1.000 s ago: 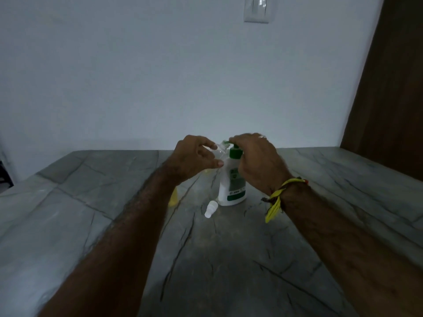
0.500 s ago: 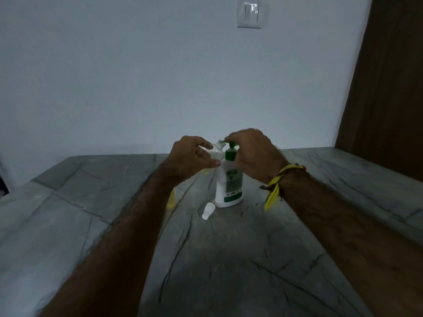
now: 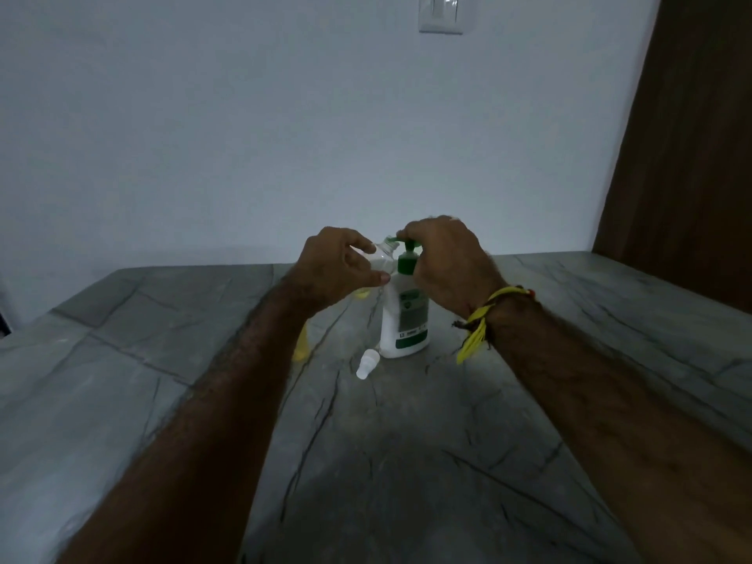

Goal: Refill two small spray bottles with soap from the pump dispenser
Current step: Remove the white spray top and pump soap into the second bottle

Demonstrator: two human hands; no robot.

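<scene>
A white pump dispenser (image 3: 405, 319) with a green label and green pump head stands on the grey stone table (image 3: 122, 380). My right hand (image 3: 447, 262) covers the pump head, fingers curled over it. My left hand (image 3: 337, 268) grips a small clear spray bottle (image 3: 384, 256), tilted with its open neck under the green spout. A white spray cap (image 3: 367, 363) lies on the table in front of the dispenser. A second, yellowish small bottle (image 3: 302, 343) shows partly behind my left forearm.
A white wall rises behind the table, with a light switch (image 3: 441, 12) high up. A brown wooden door (image 3: 691, 156) stands at the right. The table's far edge runs just behind the dispenser.
The view has shifted slightly. Both hands stay at the pump head and the small bottle's neck stays under the spout.
</scene>
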